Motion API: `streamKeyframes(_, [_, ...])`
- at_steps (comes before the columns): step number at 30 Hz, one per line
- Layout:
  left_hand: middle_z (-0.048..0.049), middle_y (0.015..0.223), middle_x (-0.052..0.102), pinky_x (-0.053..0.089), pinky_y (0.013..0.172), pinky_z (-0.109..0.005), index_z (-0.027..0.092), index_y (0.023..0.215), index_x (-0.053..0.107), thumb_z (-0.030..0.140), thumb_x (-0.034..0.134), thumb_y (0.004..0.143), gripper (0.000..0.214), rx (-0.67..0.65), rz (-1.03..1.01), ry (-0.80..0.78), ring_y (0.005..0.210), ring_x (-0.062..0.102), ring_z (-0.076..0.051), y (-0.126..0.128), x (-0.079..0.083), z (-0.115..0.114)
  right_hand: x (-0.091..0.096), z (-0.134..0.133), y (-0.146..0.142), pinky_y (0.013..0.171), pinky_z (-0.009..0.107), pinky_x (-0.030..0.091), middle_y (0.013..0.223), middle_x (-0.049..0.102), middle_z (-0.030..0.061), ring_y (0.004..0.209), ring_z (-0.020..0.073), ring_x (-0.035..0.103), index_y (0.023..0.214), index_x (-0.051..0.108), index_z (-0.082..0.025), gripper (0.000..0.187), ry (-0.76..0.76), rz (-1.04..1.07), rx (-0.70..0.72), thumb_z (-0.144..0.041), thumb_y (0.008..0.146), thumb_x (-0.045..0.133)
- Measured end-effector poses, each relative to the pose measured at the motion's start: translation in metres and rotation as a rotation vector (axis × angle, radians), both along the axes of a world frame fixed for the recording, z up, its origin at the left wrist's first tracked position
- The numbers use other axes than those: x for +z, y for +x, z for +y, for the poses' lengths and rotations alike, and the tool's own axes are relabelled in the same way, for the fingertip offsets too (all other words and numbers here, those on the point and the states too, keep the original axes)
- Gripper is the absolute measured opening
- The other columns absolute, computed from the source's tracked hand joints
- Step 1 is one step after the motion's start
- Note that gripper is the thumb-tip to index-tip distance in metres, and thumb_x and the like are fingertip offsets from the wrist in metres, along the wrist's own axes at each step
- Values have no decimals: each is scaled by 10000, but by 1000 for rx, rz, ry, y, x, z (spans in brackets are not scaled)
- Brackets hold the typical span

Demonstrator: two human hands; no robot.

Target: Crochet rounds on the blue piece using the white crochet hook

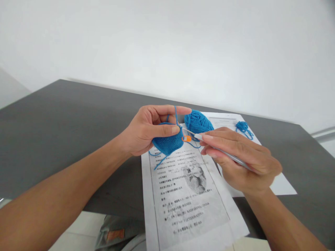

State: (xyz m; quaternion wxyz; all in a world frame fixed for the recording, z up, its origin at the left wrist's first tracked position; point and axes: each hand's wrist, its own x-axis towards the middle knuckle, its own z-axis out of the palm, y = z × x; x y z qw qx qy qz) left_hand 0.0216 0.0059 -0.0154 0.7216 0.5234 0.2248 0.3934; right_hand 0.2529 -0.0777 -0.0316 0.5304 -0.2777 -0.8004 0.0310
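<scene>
My left hand (154,129) pinches a blue crocheted piece (169,141) by its upper edge, thumb in front. A strand of blue yarn (176,113) runs over its stretched index finger. In my right hand (238,157) is a crochet hook (230,157) with a grey handle, held like a pen. The hook's thin metal tip meets the edge of the piece beside my left thumb. An orange stitch marker (186,138) hangs at the right edge of the work. Behind the hands lies a ball of blue yarn (199,122).
A printed sheet (183,216) with text and a picture lies under the work and overhangs the near table edge. A second sheet (277,181) lies to its right, bearing a small tangle of blue yarn (243,128). The dark grey table (65,139) meets a white wall behind.
</scene>
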Motion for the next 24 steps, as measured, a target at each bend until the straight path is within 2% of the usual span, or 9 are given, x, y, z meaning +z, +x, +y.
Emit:
streamKeyframes(6, [-26,703,751,551,538,-177,151,1136,866,169,937,715,427,-27,43,19,583,702,-125,-4,0,3,1,-2,3,776,433,697,1101,855,99,923,263,821,1360,774,-231,530,-5,-23,-10,-9,879,795])
streamKeyframes(10, [-9,679,719,502,500,-142,139,1116,868,131,936,701,420,-64,78,39,574,663,-99,-6,1,8,5,-2,4,770,417,696,1079,853,111,919,260,814,1390,752,-204,550,39,-112,-5,-4,879,795])
streamKeyframes(13, [-3,658,698,509,506,-154,131,1091,873,114,940,683,413,-85,118,93,576,664,-106,-8,0,12,10,-2,5,761,411,699,1084,851,135,916,261,811,1405,735,-174,548,74,-236,-2,-1,887,782])
streamKeyframes(16, [-13,681,709,543,541,-186,136,1079,879,140,941,689,395,-76,157,147,591,676,-121,-10,-1,14,13,-3,6,746,412,705,1093,855,135,915,266,815,1452,702,-198,596,90,-305,-2,-9,892,780])
streamKeyframes(20, [-51,720,755,566,548,-212,145,1087,882,177,935,707,386,-81,208,174,630,711,-157,-13,-1,14,10,-5,6,726,432,709,1083,861,91,884,264,820,1472,687,-302,626,2,-221,-3,-46,909,784])
streamKeyframes(24, [-63,746,783,583,567,-202,153,1068,887,169,939,709,363,-114,192,151,635,722,-151,-13,-1,13,5,-8,3,695,426,707,995,870,39,836,255,826,1349,772,-354,525,-120,-46,-28,-65,911,786])
